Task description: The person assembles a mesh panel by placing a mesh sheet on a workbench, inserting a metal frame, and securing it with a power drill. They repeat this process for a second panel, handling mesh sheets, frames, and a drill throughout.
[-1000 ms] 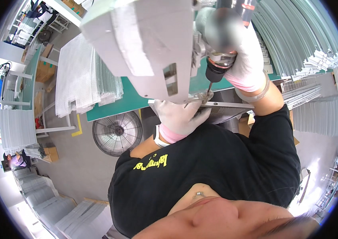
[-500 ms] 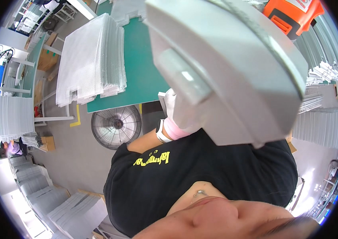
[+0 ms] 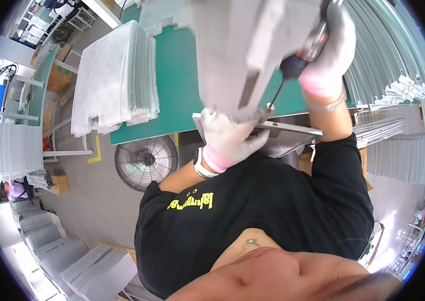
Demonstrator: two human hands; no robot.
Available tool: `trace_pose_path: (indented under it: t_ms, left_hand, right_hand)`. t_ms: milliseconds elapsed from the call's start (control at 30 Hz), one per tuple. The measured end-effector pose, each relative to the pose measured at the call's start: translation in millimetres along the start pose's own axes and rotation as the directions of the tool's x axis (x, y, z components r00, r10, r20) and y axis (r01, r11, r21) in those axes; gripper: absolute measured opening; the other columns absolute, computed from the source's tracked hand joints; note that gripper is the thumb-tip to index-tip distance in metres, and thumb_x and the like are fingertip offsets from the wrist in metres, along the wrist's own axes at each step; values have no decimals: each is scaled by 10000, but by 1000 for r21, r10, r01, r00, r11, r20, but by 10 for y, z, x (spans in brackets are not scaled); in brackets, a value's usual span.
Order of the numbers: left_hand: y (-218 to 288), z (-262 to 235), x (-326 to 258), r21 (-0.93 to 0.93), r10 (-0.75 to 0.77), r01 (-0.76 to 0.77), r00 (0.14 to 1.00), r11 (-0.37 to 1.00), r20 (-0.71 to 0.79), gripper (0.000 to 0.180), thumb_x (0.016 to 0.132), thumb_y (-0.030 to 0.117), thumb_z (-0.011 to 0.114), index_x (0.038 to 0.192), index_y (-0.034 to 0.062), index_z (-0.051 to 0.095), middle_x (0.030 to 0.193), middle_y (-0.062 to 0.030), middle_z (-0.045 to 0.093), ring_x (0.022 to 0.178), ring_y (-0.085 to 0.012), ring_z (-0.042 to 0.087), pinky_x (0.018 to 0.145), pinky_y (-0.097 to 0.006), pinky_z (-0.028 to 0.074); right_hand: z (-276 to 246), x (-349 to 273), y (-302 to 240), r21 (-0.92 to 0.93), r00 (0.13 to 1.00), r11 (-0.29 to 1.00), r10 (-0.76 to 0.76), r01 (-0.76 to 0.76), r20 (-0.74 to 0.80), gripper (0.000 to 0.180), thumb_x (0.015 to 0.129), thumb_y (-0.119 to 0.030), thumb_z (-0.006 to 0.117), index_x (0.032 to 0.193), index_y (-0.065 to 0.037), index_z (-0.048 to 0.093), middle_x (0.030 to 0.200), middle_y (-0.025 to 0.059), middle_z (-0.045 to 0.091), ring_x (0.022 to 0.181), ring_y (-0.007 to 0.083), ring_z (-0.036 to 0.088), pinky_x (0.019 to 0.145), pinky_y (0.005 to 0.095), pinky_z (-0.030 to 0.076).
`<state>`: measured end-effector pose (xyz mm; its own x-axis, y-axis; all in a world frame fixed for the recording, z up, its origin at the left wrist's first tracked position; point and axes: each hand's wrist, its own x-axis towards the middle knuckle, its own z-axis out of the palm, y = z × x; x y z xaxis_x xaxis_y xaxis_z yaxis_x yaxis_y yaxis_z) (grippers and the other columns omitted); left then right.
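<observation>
My right hand [image 3: 333, 55], in a white glove with a pink cuff, is closed around a power screwdriver [image 3: 296, 64]. Its thin bit points down to a small metal fitting [image 3: 263, 114] at the edge of a white-framed mesh panel [image 3: 292, 128]. On the near side of that fitting, my left hand [image 3: 228, 134], gloved likewise, grips the panel's frame with the thumb pointing right. A large pale grey object [image 3: 242, 45] hangs close in front, blurred, hiding part of the table and the tips of some left fingers. What it is I cannot make out.
A stack of white mesh sheets [image 3: 109, 75] lies on the green table [image 3: 175, 85]. Below the table edge stands a round floor fan [image 3: 146, 158]. Long pale strips [image 3: 383, 55] lie at the right. Far left, a person [image 3: 16, 189] is beside stacked panels.
The grey object has shifted up and left, uncovering my right hand with the screwdriver, the panel and most of my left hand. The orange-and-black object at the upper right is out of sight.
</observation>
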<state>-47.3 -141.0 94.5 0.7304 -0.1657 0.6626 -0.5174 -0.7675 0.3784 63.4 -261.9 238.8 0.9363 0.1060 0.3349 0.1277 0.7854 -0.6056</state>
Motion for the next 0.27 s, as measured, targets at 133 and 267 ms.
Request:
trace_pose_path:
  t_ms: [133, 267]
  left_hand:
    - [-114, -5, 102, 108, 38, -26, 994, 994, -102, 227, 662, 303, 757, 825, 164, 682, 700, -18, 566, 692, -227, 563, 819, -438, 413]
    - [-401, -49, 288, 247, 9, 3, 999, 969, -48, 214, 671, 302, 755, 822, 169, 683, 702, -16, 574, 685, -235, 559, 862, -431, 409]
  right_hand:
    - [-170, 645, -406, -215, 915, 943, -163, 254, 369, 194, 982, -261, 571, 1028, -79, 618, 842, 30, 642, 674, 103, 608, 581, 241, 504]
    - [-44, 826, -613, -421, 805, 746, -256, 517, 535, 190, 970, -284, 601, 1030, -106, 630, 865, 9, 662, 718, 69, 615, 626, 210, 497]
